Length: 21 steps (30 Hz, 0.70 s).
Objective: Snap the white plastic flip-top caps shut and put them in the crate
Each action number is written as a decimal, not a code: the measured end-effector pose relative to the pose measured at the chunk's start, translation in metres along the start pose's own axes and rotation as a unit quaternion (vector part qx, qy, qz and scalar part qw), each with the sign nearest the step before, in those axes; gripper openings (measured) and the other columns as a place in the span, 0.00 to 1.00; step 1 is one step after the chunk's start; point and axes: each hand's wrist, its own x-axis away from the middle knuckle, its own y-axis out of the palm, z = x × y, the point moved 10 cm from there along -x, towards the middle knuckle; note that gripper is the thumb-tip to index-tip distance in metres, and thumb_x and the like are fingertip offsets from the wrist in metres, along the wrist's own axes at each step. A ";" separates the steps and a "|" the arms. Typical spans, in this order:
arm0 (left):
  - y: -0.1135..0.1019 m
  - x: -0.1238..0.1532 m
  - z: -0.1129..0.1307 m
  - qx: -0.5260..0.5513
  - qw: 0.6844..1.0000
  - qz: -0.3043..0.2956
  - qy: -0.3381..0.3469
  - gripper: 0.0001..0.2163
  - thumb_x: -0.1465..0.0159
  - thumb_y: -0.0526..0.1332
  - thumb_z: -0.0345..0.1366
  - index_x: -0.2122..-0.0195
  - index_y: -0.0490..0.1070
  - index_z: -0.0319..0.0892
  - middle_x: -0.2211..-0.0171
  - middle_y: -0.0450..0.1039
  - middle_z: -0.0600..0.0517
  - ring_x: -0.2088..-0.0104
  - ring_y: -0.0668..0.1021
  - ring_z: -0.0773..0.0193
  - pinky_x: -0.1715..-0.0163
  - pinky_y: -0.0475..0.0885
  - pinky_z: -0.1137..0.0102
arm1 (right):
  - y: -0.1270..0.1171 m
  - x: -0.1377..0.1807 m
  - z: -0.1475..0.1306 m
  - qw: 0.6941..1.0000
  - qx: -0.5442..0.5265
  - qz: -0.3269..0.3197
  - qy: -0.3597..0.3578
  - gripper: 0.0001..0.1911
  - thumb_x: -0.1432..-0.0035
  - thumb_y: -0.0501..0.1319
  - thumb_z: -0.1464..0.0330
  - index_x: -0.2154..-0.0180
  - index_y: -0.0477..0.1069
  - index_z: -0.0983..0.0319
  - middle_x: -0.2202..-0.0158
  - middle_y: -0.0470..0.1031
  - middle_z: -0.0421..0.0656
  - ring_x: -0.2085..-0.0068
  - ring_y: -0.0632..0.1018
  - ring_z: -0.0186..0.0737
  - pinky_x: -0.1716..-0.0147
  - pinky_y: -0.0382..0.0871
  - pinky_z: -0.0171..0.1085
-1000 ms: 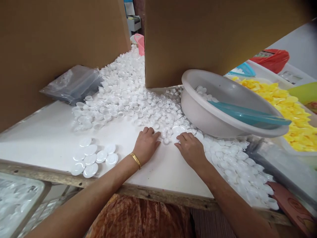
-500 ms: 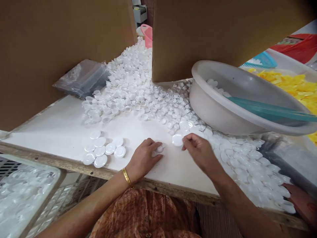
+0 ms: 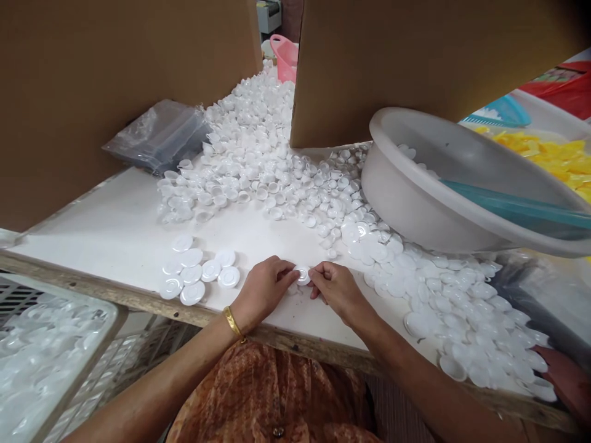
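1 disc (image 3: 303, 275) moved btwn 2 hands (image 3: 264, 288) (image 3: 340, 294), 9 discs (image 3: 211, 271) grouped L

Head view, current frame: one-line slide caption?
Left hand and right hand hold a small white disc at a white tabletop, before heaped white cup-like pieces.

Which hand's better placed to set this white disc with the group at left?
Probably left: your left hand is nearer the disc group; your right hand is across the held disc.

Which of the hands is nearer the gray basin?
Right. The right hand is below and left of the gray basin in view; the left hand is farther left, across the small white saucer.
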 end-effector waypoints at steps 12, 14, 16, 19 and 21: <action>0.006 -0.019 -0.016 0.031 0.990 -0.069 -0.117 0.09 0.45 0.58 0.38 0.66 0.72 0.41 0.76 0.70 0.54 0.75 0.70 0.66 0.76 0.60 0.72 | 0.002 -0.002 -0.009 0.991 -0.127 -0.010 0.040 0.05 0.46 0.57 0.75 0.74 0.64 0.63 0.80 0.71 0.37 0.75 0.77 0.33 0.71 0.76 0.35; -0.006 -0.026 -0.012 -0.002 0.994 -0.028 -0.102 0.11 0.43 0.57 0.38 0.61 0.72 0.42 0.72 0.71 0.52 0.73 0.71 0.65 0.73 0.62 0.71 | 0.007 -0.006 -0.011 0.991 -0.124 -0.018 0.037 0.06 0.46 0.57 0.75 0.74 0.64 0.63 0.80 0.71 0.38 0.76 0.77 0.34 0.72 0.76 0.35; -0.025 -0.036 -0.001 -0.048 0.995 0.058 -0.061 0.13 0.40 0.53 0.37 0.56 0.70 0.42 0.67 0.70 0.49 0.68 0.71 0.63 0.68 0.64 0.69 | 0.017 -0.010 -0.011 0.990 -0.128 -0.036 0.041 0.07 0.45 0.56 0.75 0.74 0.63 0.62 0.81 0.71 0.37 0.78 0.77 0.34 0.75 0.76 0.35; -0.042 -0.044 0.019 -0.153 0.972 0.181 -0.001 0.16 0.37 0.48 0.35 0.49 0.66 0.43 0.61 0.66 0.45 0.59 0.68 0.57 0.60 0.63 0.64 | 0.032 -0.015 -0.009 0.987 -0.146 -0.052 0.052 0.07 0.46 0.56 0.76 0.75 0.62 0.62 0.82 0.70 0.36 0.79 0.76 0.33 0.77 0.75 0.34; -0.037 -0.047 0.025 -0.227 0.952 0.206 0.016 0.18 0.36 0.49 0.35 0.46 0.63 0.46 0.58 0.64 0.44 0.56 0.66 0.53 0.59 0.62 0.61 | 0.039 -0.017 -0.008 0.985 -0.155 -0.059 0.053 0.07 0.47 0.56 0.76 0.75 0.61 0.62 0.82 0.70 0.36 0.80 0.76 0.34 0.77 0.75 0.35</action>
